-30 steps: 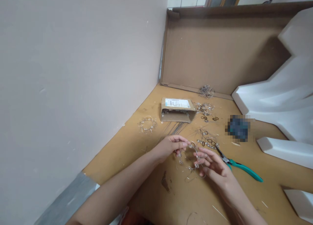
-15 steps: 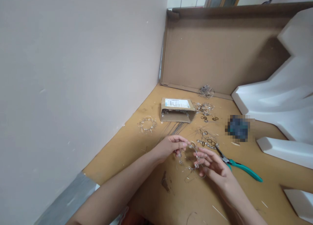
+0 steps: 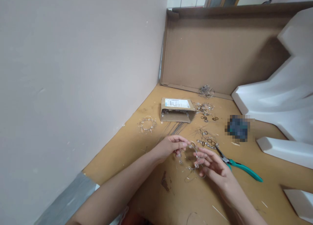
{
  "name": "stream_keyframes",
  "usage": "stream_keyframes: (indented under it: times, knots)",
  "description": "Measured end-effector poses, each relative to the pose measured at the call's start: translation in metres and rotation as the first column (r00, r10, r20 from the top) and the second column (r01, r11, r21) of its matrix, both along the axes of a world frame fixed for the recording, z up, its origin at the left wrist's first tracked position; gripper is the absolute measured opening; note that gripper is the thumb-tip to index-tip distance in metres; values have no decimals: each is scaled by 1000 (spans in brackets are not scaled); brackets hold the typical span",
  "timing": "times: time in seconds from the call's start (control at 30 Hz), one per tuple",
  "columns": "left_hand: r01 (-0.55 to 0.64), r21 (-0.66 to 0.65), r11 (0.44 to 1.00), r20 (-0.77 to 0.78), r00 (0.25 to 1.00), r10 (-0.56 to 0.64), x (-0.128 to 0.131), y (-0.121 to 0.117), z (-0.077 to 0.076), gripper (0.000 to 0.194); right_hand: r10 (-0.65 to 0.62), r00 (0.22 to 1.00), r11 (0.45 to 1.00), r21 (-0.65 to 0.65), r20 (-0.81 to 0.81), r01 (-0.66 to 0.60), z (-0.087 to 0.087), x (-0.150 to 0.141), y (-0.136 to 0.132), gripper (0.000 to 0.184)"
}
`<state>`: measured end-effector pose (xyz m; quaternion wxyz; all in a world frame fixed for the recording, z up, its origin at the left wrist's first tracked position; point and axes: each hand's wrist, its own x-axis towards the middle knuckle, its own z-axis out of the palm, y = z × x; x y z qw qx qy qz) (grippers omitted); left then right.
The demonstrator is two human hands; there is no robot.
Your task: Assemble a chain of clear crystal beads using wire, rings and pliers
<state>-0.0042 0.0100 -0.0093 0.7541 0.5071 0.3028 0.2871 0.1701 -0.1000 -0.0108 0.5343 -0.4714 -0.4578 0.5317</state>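
Between my two hands hangs a ring of thin wire strung with clear beads (image 3: pixel 196 166), its loose wire ends curling at the bottom. My left hand (image 3: pixel 171 147) pinches the ring's upper left side between thumb and fingertips. Along the right side, my right hand (image 3: pixel 215 168) has its fingers curled around the wire. Just beyond my right hand lie pliers with green handles (image 3: pixel 245 171), their jaws touching a small heap of dark rings and beaded wire (image 3: pixel 210 143). A similar beaded wire ring (image 3: pixel 147 124) rests on the table near the wall.
An open small cardboard box (image 3: pixel 178 109) lies on its side, with straight wires (image 3: pixel 177 129) before it. Wire tangles (image 3: pixel 205 108) and dark rings (image 3: pixel 204 118) sit to its right. White foam pieces (image 3: pixel 283 148) line the right. A large cardboard panel (image 3: pixel 220 52) stands behind.
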Motion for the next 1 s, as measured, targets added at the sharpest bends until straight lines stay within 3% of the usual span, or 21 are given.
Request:
stream_keyframes:
  times: [0.4, 0.57, 0.77, 1.0]
  knots:
    - [4, 17, 1000, -14, 1000, -4, 0, 1, -1, 32, -37, 999, 999, -18, -3, 36, 1, -3, -1, 36]
    - [10, 28, 1000, -8, 1000, -10, 0, 1, -2, 31, 4, 1000, 1000, -16, 10, -4, -1, 0, 0, 37]
    - [20, 3, 1000, -37, 999, -20, 0, -2, 6, 31, 49, 999, 999, 4, -13, -49, -4, 2, 0, 34]
    - [36, 17, 999, -62, 997, -34, 1, -6, 13, 26, -3, 998, 998, 65, 61, -1, -8, 2, -1, 29]
